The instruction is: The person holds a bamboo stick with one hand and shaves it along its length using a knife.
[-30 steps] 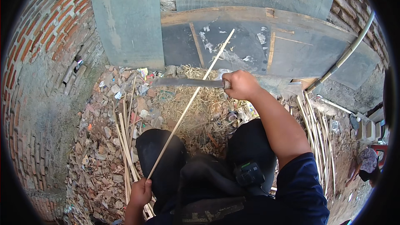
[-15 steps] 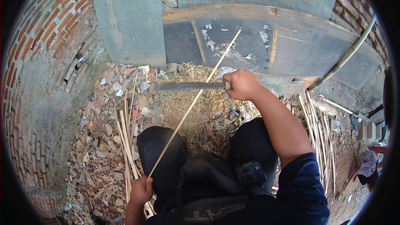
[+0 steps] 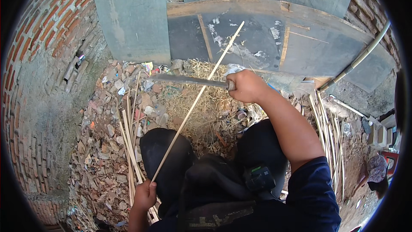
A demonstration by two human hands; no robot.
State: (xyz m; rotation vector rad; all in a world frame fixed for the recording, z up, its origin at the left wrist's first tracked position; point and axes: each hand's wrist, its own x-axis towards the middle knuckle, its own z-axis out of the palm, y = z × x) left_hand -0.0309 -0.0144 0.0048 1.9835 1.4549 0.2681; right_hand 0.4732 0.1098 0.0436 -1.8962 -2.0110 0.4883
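My left hand [image 3: 145,194] is closed around the lower end of a long, thin bamboo strip [image 3: 183,122], beside my left knee. The strip slants up and away to the right, past my left thigh, its far end in front of a dark panel. In my right hand [image 3: 245,87] is the handle of a machete [image 3: 189,80], fist closed. Its long dark blade points left and crosses the strip beyond my knees. Whether the edge is biting into the strip, I cannot tell. Curly pale shavings [image 3: 201,99] cover the ground beneath the blade, and a few cling near the strip's far end.
Several pale strips [image 3: 129,146] lie by my left leg, and another bundle [image 3: 328,133] is at the right. Panels [image 3: 133,21] lean at the back, a brick wall [image 3: 34,81] stands left. A bamboo pole [image 3: 356,60] slopes at right. Another person [image 3: 377,172] is at the far right.
The machete has shifted slightly left and its blade has tilted, tip higher than the handle. The strip's far end has moved a little up and left. My left hand is nearly unmoved.
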